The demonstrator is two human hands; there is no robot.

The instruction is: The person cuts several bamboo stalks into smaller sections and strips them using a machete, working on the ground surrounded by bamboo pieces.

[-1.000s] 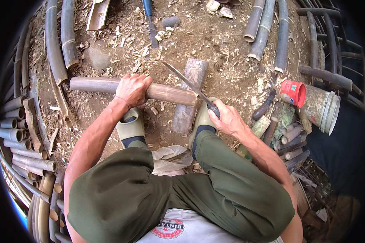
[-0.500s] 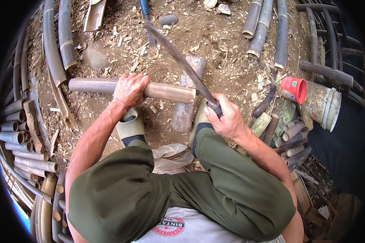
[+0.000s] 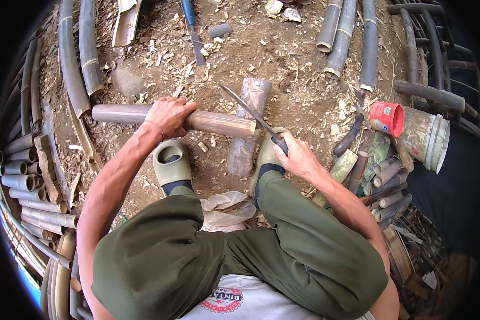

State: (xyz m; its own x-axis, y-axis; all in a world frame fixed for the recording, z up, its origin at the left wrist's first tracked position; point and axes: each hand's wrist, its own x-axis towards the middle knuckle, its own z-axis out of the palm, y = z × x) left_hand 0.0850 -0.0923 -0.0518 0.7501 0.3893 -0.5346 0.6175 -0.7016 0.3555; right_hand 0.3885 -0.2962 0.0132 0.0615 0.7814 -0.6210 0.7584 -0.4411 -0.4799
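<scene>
My left hand is wrapped over the middle of a dark brown bamboo pole section, which lies crosswise in front of my feet. The pole's pale cut end rests on a short log lying on the ground. In my right hand is the dark handle of a machete. Its blade points up and to the left, above the log and just beyond the pole's end. Whether the blade touches the pole I cannot tell.
Beyond the log lies a blue-handled tool among wood chips. Long bamboo poles lie at far left, others at far right. A red tub and dirty white bucket stand right. Cut bamboo pieces are stacked left.
The machete has come down, its blade now lower and nearer the log. My right hand has lowered slightly with it. My left hand still holds the bamboo in about the same place.
</scene>
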